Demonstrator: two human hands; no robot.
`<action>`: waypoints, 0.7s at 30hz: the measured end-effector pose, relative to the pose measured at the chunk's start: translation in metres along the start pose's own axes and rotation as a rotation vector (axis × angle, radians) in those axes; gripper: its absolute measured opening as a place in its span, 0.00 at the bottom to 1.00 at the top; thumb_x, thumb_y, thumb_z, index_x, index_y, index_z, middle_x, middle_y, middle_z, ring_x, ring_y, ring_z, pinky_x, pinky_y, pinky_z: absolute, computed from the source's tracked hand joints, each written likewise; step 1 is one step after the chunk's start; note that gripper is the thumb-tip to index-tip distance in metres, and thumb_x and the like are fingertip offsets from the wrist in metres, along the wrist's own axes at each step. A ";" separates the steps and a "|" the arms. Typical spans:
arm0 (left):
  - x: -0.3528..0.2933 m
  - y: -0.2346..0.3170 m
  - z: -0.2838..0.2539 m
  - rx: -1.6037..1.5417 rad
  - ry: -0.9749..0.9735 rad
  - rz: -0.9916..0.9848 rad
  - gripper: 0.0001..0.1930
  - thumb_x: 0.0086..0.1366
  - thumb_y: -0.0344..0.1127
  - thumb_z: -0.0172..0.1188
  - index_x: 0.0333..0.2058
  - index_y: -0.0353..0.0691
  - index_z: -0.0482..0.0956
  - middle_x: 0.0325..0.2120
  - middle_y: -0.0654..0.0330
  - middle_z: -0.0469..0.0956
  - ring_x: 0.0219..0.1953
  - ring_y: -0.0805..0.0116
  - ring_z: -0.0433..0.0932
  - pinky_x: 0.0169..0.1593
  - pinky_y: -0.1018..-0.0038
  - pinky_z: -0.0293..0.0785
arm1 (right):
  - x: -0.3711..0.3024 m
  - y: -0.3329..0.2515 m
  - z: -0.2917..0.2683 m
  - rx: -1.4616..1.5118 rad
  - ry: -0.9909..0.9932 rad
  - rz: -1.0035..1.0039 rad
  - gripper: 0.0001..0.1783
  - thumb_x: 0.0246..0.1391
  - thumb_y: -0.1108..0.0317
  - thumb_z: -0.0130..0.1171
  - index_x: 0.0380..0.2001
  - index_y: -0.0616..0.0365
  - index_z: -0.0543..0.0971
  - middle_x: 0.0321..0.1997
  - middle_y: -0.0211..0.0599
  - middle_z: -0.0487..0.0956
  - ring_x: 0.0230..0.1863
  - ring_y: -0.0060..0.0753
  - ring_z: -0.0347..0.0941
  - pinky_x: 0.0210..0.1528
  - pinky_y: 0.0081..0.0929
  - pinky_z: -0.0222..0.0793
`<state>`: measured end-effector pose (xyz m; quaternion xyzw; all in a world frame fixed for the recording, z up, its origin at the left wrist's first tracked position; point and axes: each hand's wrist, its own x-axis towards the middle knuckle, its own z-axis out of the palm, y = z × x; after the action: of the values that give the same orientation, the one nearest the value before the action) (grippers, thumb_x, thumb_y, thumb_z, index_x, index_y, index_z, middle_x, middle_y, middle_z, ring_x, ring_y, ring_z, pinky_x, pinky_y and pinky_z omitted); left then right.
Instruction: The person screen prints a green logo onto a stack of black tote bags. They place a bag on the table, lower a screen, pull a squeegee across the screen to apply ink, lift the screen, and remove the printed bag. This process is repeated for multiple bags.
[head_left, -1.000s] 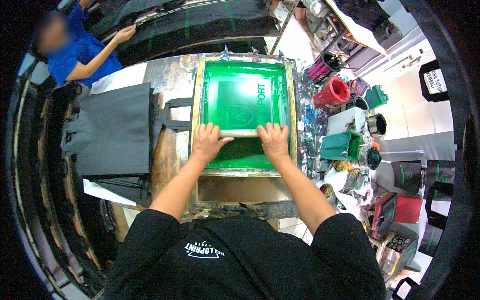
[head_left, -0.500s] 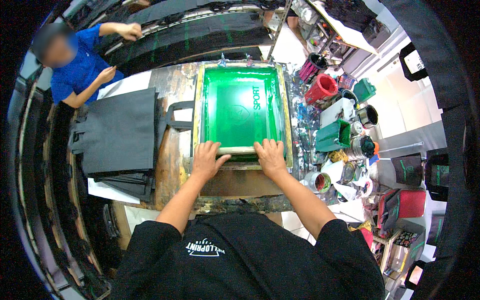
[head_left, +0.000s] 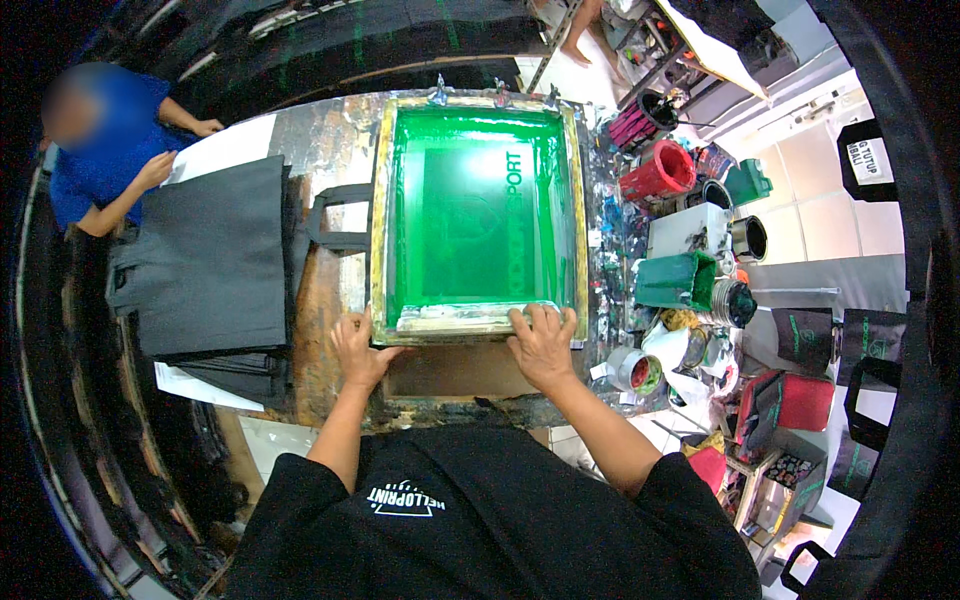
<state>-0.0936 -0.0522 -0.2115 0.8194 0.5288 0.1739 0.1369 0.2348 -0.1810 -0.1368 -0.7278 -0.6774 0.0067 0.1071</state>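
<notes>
A screen printing frame point(head_left: 583, 200) with yellowish wooden edges lies on the worktable, its mesh covered in glossy green ink point(head_left: 450, 240). Dark lettering and a faint shield shape show through the mesh. Across the frame's near end rests a squeegee point(head_left: 450, 318) with a pale handle. My left hand point(head_left: 358, 352) grips the frame's near left corner, thumb stretched along the near edge. My right hand point(head_left: 543, 348) has its fingers curled over the squeegee's right end, by the near edge. Beneath the frame, a dark bag's handle loop point(head_left: 340, 240) sticks out to the left.
A stack of dark cloth bags point(head_left: 215, 260) lies on the left. Behind it is a co-worker in a blue shirt point(head_left: 110, 140). Along the right side stand a red bucket point(head_left: 655, 172), a green container point(head_left: 672, 280) and several cans. Small clamps point(head_left: 501, 93) line the far edge.
My left hand has moved from the squeegee down and left to the frame's corner. The squeegee now lies flatter at the near end. The co-worker's raised arm has come down.
</notes>
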 end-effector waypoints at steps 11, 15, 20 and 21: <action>0.036 0.059 -0.077 -0.735 0.282 -0.059 0.45 0.55 0.33 0.82 0.69 0.29 0.68 0.57 0.52 0.80 0.57 0.64 0.79 0.62 0.67 0.76 | 0.063 -0.008 -0.125 -0.037 0.276 -0.056 0.30 0.53 0.42 0.70 0.51 0.50 0.80 0.46 0.39 0.76 0.52 0.45 0.71 0.64 0.58 0.52; 0.106 0.119 -0.143 -1.011 0.406 -0.098 0.39 0.65 0.38 0.76 0.70 0.31 0.68 0.56 0.54 0.79 0.58 0.68 0.77 0.62 0.70 0.74 | 0.137 0.003 -0.196 -0.135 0.487 -0.123 0.30 0.56 0.36 0.64 0.45 0.53 0.82 0.39 0.39 0.79 0.47 0.45 0.74 0.57 0.53 0.57; 0.160 0.117 -0.134 -0.792 0.639 0.086 0.42 0.71 0.43 0.70 0.73 0.30 0.58 0.49 0.53 0.78 0.49 0.62 0.77 0.55 0.66 0.73 | 0.214 0.015 -0.234 -0.132 0.658 -0.186 0.35 0.61 0.28 0.56 0.32 0.53 0.85 0.30 0.40 0.82 0.38 0.45 0.80 0.54 0.55 0.60; 0.161 0.102 -0.111 -0.859 0.539 -0.034 0.43 0.70 0.45 0.71 0.72 0.28 0.59 0.51 0.50 0.78 0.51 0.57 0.77 0.56 0.64 0.73 | 0.216 0.015 -0.237 -0.137 0.655 -0.179 0.35 0.61 0.28 0.56 0.32 0.53 0.84 0.31 0.41 0.83 0.38 0.46 0.80 0.53 0.55 0.61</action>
<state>0.0035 0.0584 -0.0467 0.6064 0.4394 0.5786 0.3231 0.3044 -0.0031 0.1215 -0.6345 -0.6671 -0.2821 0.2700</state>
